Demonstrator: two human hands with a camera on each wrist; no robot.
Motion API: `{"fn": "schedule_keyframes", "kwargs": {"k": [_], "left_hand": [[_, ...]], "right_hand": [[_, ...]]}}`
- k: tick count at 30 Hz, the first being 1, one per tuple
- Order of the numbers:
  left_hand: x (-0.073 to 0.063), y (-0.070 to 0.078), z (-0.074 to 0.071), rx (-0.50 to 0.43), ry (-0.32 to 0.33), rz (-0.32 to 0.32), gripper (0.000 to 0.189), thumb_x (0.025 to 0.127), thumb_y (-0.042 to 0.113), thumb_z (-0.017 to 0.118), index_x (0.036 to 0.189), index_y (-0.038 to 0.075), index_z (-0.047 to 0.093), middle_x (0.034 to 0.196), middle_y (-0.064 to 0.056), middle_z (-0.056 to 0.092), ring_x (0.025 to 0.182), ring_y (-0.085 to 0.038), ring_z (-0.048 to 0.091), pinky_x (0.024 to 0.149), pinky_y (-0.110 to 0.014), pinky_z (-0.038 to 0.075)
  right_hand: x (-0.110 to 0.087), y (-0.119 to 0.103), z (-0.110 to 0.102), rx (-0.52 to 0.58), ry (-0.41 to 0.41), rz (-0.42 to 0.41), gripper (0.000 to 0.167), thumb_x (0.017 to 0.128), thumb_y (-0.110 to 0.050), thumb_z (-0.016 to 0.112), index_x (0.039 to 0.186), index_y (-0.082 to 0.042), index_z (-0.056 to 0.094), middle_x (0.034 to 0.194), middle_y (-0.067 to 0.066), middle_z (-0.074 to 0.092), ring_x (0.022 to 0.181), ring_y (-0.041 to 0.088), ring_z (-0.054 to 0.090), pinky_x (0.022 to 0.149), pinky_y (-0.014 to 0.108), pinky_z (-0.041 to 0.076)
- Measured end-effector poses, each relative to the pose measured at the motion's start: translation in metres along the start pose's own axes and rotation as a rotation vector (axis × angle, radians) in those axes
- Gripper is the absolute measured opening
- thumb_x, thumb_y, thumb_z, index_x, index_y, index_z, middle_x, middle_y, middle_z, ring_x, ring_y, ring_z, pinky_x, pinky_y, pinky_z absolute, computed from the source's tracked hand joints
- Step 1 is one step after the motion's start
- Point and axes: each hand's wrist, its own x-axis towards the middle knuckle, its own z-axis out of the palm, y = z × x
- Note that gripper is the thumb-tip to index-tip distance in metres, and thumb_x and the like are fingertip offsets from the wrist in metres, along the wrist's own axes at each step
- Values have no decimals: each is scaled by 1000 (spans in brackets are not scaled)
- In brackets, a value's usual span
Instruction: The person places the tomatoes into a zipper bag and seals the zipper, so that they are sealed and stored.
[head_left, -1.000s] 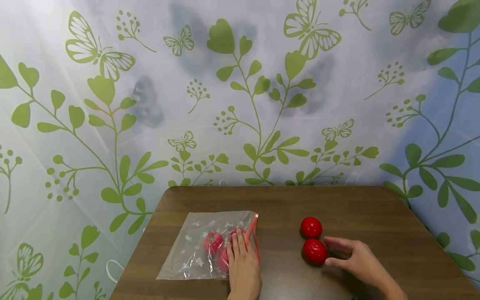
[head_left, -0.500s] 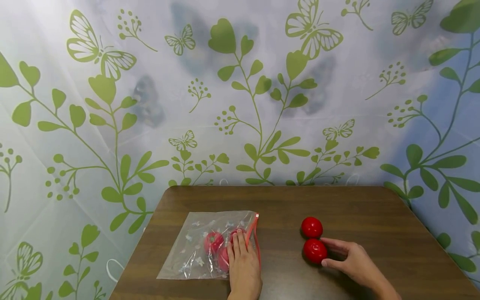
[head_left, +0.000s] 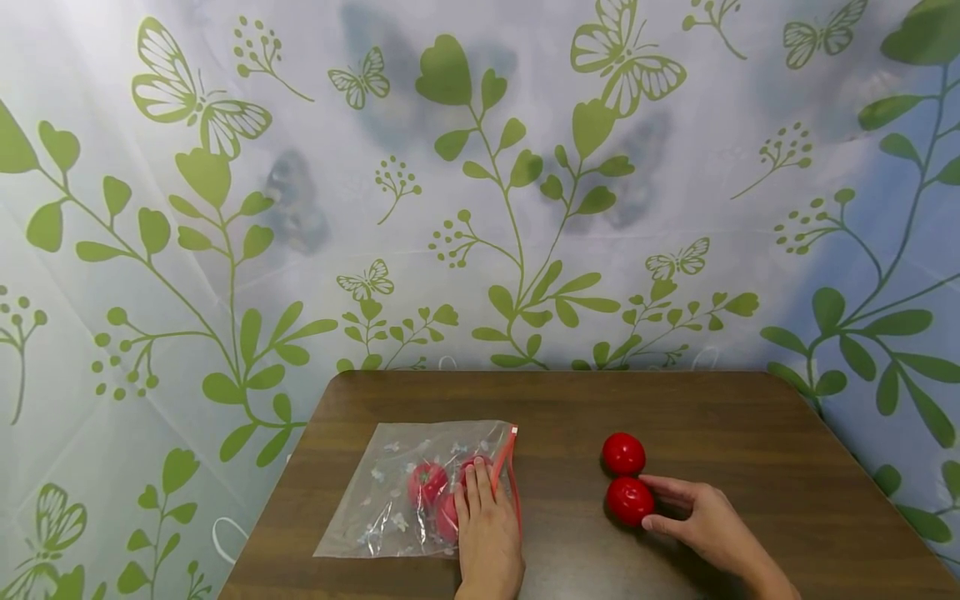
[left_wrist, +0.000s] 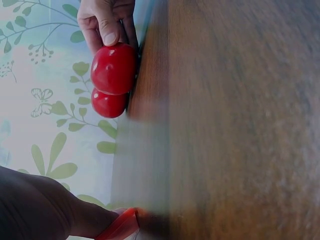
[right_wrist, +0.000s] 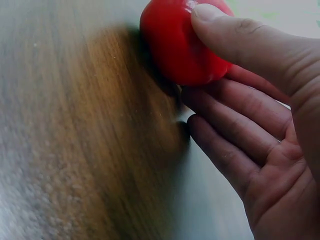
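Note:
A clear zip bag [head_left: 397, 454] with a red slider edge lies flat on the table's left half, with red tomatoes [head_left: 427, 483] inside. My left hand [head_left: 487, 533] rests on the bag near its red edge, fingers straight, partly covering the tomatoes there. Two shiny red tomatoes sit close together to the right of the bag. My right hand [head_left: 705, 521] holds the nearer tomato [head_left: 630, 502] between thumb and fingers, and in the right wrist view the thumb presses this tomato's side [right_wrist: 172, 47]. The farther tomato [head_left: 623, 454] stands just behind it.
The brown wooden table [head_left: 570, 400] has rounded far corners. Behind it hangs a pale curtain [head_left: 315, 208] with green leaves and butterflies. A white loop [head_left: 227, 537] shows beside the table's left edge.
My right hand has moved slightly left, from beside the nearer tomato to contact with it. The left hand and the bag have stayed in place.

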Motion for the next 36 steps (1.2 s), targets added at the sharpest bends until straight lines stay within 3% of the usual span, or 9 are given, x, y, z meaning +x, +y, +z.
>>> {"fn": "schedule_keyframes", "kwargs": {"k": [21,29,36], "left_hand": [[0,0,-1,4,-18,1,94,64,2,98,149,-6,59,166,-28,48,155,-45,48,127,-62,38],[0,0,-1,4,-12,1,92,67,0,96,150,-5,59,167,-27,48,155,-45,48,127,-62,39],[-1,-1,1,-7,6,6,93,66,-1,96,151,-7,57,166,-29,49,154,-45,49,126,-63,40]], "right_hand": [[1,-10,-2,-3,3,-15,64,90,-33,91,142,-3,71,139,22,74,118,31,79,92,29,65],[6,-22,3,38,5,-96,62,92,-35,90,143,-6,71,141,23,73,118,13,76,92,23,63],[15,-36,17,86,-6,-183,58,93,-33,89,142,-6,72,140,22,73,115,5,75,93,23,62]]}}
